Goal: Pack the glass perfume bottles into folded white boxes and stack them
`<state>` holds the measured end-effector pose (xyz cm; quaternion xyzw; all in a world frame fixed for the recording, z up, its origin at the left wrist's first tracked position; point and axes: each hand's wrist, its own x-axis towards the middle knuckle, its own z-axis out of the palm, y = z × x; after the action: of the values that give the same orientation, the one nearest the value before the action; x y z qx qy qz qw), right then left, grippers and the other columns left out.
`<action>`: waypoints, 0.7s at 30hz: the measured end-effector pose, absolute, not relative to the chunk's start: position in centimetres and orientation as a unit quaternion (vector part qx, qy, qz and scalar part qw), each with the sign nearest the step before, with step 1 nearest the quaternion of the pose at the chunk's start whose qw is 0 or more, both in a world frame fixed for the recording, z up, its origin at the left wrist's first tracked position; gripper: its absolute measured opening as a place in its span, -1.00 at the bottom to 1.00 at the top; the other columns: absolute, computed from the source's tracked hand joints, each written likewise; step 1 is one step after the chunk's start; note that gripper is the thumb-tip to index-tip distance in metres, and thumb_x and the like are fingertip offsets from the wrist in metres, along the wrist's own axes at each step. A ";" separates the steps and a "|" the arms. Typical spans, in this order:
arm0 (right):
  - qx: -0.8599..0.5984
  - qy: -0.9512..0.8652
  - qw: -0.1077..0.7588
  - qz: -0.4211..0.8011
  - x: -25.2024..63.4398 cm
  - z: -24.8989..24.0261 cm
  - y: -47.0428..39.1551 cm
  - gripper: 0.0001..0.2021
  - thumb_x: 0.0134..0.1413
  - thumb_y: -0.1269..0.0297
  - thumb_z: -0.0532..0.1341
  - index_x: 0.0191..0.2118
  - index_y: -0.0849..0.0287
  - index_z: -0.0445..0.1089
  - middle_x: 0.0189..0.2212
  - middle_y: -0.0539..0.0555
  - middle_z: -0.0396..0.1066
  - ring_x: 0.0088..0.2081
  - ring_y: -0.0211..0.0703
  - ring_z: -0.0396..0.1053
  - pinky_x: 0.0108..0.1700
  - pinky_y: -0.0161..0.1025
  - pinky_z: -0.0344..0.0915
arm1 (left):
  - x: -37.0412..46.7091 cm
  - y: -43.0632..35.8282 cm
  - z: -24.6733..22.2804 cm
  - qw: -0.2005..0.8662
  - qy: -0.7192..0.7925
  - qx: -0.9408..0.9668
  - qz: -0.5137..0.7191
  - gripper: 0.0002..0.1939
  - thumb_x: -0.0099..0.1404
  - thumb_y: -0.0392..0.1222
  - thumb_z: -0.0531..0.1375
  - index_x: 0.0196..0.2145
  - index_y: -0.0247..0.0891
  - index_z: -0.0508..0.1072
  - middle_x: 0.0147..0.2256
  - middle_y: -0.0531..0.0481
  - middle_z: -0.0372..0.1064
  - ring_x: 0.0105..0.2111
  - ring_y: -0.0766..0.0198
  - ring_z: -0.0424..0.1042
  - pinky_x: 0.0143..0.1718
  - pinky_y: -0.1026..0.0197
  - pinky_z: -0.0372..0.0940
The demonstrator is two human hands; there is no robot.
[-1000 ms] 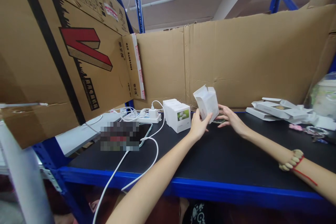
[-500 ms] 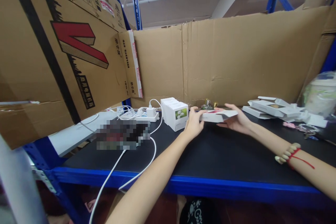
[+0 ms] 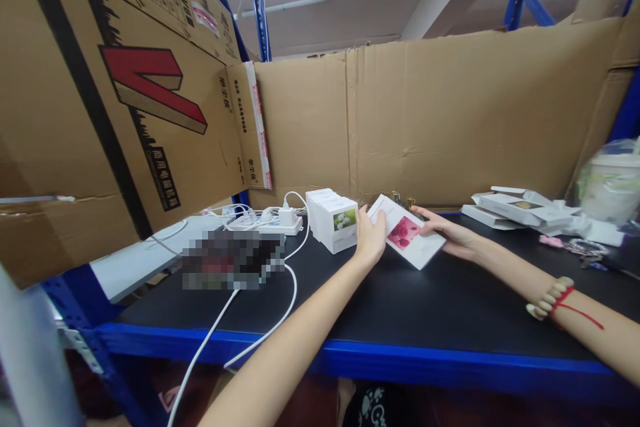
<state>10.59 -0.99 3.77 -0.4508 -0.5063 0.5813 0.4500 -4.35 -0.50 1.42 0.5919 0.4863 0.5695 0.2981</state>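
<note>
Between my hands I hold a white carton with a pink rose picture, tilted so its printed face shows. My left hand grips its upper left end, thumb on the face. On the right end, my right hand closes over the edge with its thumb beside the rose print. Just left of my left hand stands a row of white boxes, the front one with a white-flower picture. Small bottles with gold caps are partly hidden behind the carton.
Flattened white cartons lie at the right, near keys on a ring and a lidded plastic cup. A power strip and white cables are at the left. Cardboard walls enclose the black table.
The carton has turned from nearly edge-on to showing its rose-printed face, its right end now lower. Both hands have kept hold of it, and my right fingers have closed onto it.
</note>
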 end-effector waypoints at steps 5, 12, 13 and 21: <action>-0.453 -0.538 0.410 0.581 10.4 2.9 -0.9 -0.34 -0.22 0.49 0.20 0.08 0.04 0.02 -0.34 -0.02 0.45 -0.40 -0.23 0.41 -0.24 -0.27 0.33 | -4.3 -0.7 1.3 0.326 0.484 0.602 0.545 -0.50 0.14 -0.28 0.10 0.04 -0.35 0.10 0.03 -0.25 0.14 -0.01 0.20 0.24 0.06 0.16 0.09; -0.460 -0.548 0.482 0.505 10.7 2.6 0.3 -0.74 0.04 0.26 0.08 -0.12 0.04 0.34 -0.20 0.05 0.44 -0.35 -0.22 0.41 -0.32 -0.26 0.33 | -3.8 0.0 0.6 0.448 0.414 0.571 0.549 -0.75 0.24 -0.29 0.01 -0.09 -0.28 0.17 -0.20 -0.10 0.31 -0.28 0.34 0.35 -0.19 0.29 0.24; -0.461 -0.552 0.483 0.499 10.8 2.6 0.4 -0.77 0.02 0.28 0.09 -0.19 0.07 0.40 -0.22 0.06 0.45 -0.35 -0.22 0.41 -0.34 -0.28 0.33 | -3.8 -0.1 0.7 0.449 0.417 0.564 0.554 -0.79 0.24 -0.29 0.01 -0.13 -0.26 0.17 -0.23 -0.07 0.31 -0.29 0.36 0.35 -0.20 0.31 0.24; -0.468 -0.543 0.523 0.460 10.4 2.6 0.1 -0.85 -0.08 0.34 0.17 -0.36 0.11 0.49 -0.35 0.05 0.48 -0.36 -0.23 0.40 -0.47 -0.37 0.31 | -3.8 -0.5 0.9 0.503 0.466 0.523 0.506 -0.82 0.28 -0.14 -0.02 -0.19 -0.20 0.03 -0.56 0.18 0.18 -0.60 0.45 0.23 -0.48 0.38 0.21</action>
<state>10.40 0.07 2.62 -0.4681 -0.5434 0.4601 0.5233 -3.81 -0.54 0.88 0.5233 0.4656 0.5061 0.5032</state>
